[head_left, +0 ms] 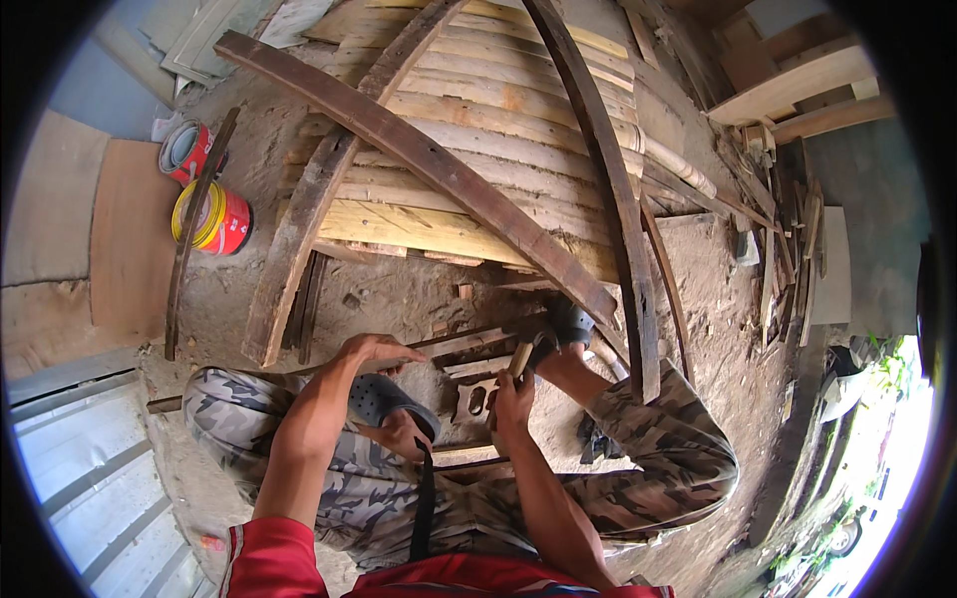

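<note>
My right hand (512, 404) is closed around a tool with a pale wooden handle (520, 359), its end standing up above my fist; the rest is too hidden to tell its kind. My left hand (377, 351) hovers above my left shoe (391, 401), fingers stretched out toward the middle and holding nothing that I can see. Between my feet lie short wooden pieces (469, 343) and a grey block with holes (474, 401). My right shoe (570, 324) is partly behind a long dark beam (439, 159).
A stack of pale planks (498, 110) lies ahead, crossed by dark beams. A second beam (608, 159) reaches close to my right knee. Two paint cans, one yellow-rimmed (224, 221), stand at left beside a narrow strip (194, 239). Scrap wood (788, 249) lines the right.
</note>
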Demonstrator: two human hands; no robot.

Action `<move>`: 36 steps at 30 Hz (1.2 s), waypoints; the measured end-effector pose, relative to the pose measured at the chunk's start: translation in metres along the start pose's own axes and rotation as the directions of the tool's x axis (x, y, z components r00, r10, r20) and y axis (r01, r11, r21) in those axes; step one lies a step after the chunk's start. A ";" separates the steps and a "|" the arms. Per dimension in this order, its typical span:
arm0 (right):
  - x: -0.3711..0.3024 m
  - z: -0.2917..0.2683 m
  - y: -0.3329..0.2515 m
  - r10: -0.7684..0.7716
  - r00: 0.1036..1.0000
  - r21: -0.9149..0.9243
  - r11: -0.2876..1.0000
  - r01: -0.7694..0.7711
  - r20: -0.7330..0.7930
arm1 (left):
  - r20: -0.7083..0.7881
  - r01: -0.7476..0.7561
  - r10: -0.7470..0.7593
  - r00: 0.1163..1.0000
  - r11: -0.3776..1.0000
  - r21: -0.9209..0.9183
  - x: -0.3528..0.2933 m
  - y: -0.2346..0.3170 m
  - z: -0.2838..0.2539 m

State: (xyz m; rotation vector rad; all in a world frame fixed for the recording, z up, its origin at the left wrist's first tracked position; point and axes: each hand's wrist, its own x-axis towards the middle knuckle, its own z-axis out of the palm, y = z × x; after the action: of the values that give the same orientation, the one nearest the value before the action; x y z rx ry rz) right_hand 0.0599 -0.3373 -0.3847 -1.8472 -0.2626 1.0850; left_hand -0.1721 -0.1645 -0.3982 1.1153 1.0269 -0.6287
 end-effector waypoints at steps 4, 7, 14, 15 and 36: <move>-0.012 0.009 -0.025 -0.029 0.999 0.154 0.988 0.026 0.017 | 0.095 0.127 -0.123 0.988 0.991 -0.043 0.019 -0.013 0.017; -0.022 0.013 -0.037 0.020 0.998 0.188 0.982 -0.032 0.066 | -0.036 0.056 -0.053 0.998 0.994 0.096 0.021 -0.018 0.042; -0.008 0.019 0.029 -0.070 0.997 -0.116 0.990 0.075 0.043 | -0.341 0.120 -0.009 0.940 0.944 0.307 -0.001 0.000 0.056; -0.007 0.019 0.028 -0.118 0.992 -0.122 0.985 0.121 0.033 | -0.359 0.135 -0.008 0.933 0.935 0.329 -0.004 0.002 0.055; -0.007 0.024 0.012 -0.106 0.994 -0.240 0.964 0.110 0.030 | -0.453 0.181 0.042 0.891 0.880 0.439 -0.017 0.010 0.069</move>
State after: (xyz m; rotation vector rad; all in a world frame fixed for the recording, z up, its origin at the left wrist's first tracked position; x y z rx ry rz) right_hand 0.0345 -0.3333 -0.3944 -2.0128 -0.5199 1.0296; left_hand -0.1474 -0.2265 -0.3724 1.7178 1.3597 -0.7191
